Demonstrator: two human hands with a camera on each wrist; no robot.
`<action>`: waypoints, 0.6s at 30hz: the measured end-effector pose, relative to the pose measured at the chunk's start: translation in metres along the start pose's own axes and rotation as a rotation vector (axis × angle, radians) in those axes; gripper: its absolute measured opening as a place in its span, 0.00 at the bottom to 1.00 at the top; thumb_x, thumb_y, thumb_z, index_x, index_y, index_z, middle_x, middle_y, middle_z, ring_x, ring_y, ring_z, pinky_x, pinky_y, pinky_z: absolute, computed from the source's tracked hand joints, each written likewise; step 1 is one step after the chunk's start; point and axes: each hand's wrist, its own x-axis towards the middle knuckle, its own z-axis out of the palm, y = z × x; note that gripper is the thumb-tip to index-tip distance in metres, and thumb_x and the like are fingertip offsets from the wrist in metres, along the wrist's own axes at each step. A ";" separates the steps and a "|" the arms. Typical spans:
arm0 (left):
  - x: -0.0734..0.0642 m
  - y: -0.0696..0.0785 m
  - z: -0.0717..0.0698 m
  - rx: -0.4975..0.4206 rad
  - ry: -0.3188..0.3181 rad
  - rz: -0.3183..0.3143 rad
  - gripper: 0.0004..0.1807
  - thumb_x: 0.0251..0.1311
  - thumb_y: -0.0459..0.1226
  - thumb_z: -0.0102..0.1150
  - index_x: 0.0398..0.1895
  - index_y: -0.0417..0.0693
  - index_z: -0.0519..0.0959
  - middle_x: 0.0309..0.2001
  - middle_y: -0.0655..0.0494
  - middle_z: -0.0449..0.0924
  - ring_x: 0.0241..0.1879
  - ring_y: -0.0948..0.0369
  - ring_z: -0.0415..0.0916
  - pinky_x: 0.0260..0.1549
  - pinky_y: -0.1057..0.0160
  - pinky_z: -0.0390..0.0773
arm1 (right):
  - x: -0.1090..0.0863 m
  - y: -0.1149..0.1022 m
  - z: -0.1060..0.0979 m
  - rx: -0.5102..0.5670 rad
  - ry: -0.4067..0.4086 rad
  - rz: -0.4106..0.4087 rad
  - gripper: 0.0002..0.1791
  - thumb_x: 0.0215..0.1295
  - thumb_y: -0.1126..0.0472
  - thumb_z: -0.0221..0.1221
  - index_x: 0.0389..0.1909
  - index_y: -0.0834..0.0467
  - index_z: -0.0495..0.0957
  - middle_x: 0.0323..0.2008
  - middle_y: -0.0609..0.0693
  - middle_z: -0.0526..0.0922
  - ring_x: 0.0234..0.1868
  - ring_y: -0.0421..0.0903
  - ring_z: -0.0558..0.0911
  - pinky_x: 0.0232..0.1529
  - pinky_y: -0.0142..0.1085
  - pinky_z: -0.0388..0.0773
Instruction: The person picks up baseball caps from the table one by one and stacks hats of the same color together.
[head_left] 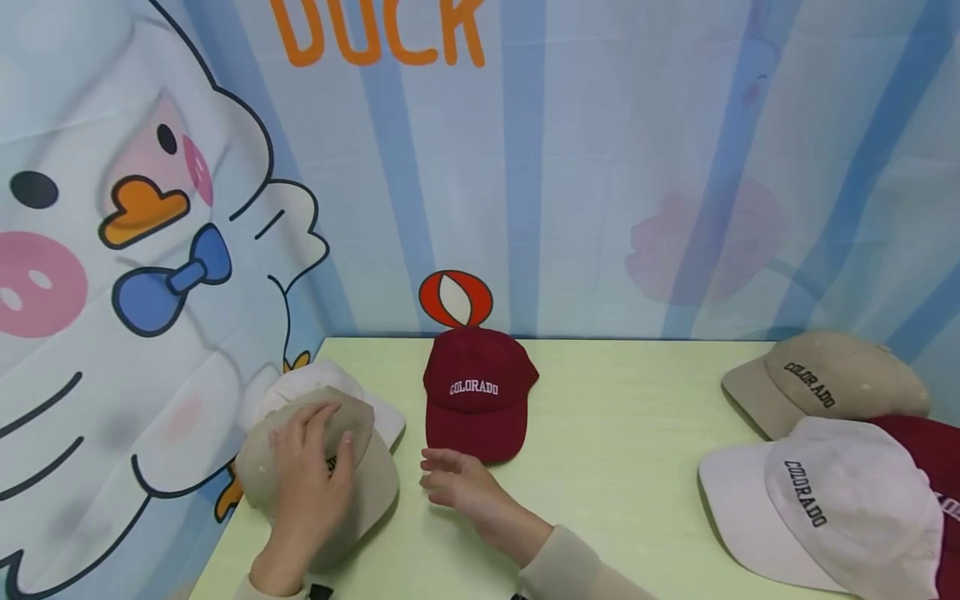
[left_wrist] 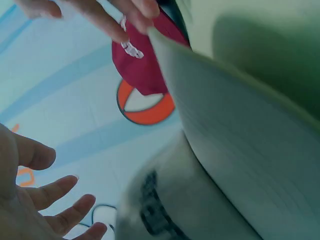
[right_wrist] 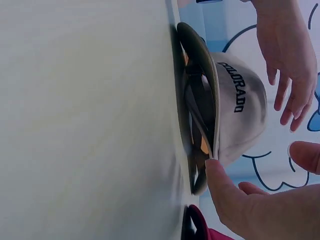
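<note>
A beige baseball cap [head_left: 367,492] lettered in dark thread lies at the table's left, overlapping a white cap [head_left: 386,417] behind it. My left hand [head_left: 311,475] is over the beige cap's crown; in the right wrist view that hand [right_wrist: 290,65] hangs apart from the cap, fingers loosely extended. The left wrist view shows its fingers spread, holding nothing. My right hand [head_left: 480,500] hovers over the table in front of a burgundy COLORADO cap [head_left: 476,358], fingers loosely bent around nothing. From the right wrist, the right hand [right_wrist: 250,205] overlaps the beige cap's brim edge.
On the table's right, a second beige cap [head_left: 847,375], a white cap [head_left: 862,500] and a burgundy cap [head_left: 918,446] lie overlapping. A printed cloth backdrop [head_left: 570,167] with duck figures rises behind the pale yellow-green table [head_left: 615,433].
</note>
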 end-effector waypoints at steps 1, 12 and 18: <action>-0.001 -0.003 -0.002 0.013 0.007 -0.003 0.21 0.70 0.31 0.57 0.65 0.37 0.74 0.65 0.37 0.69 0.70 0.37 0.61 0.71 0.22 0.38 | 0.000 0.001 0.002 0.007 -0.009 0.009 0.32 0.67 0.64 0.59 0.72 0.68 0.68 0.67 0.65 0.76 0.61 0.54 0.82 0.64 0.49 0.80; -0.004 -0.037 -0.025 0.105 0.023 -0.181 0.34 0.67 0.34 0.60 0.74 0.32 0.64 0.70 0.28 0.60 0.67 0.28 0.56 0.63 0.28 0.52 | 0.000 0.013 0.015 0.086 -0.091 0.069 0.36 0.65 0.66 0.59 0.73 0.71 0.65 0.68 0.67 0.73 0.65 0.62 0.79 0.64 0.53 0.78; -0.003 -0.055 -0.034 0.099 -0.083 -0.423 0.43 0.74 0.48 0.54 0.80 0.31 0.51 0.73 0.23 0.52 0.73 0.27 0.46 0.64 0.26 0.53 | 0.003 0.016 0.016 0.115 -0.120 0.102 0.36 0.66 0.67 0.58 0.75 0.71 0.62 0.69 0.67 0.73 0.64 0.63 0.80 0.64 0.53 0.79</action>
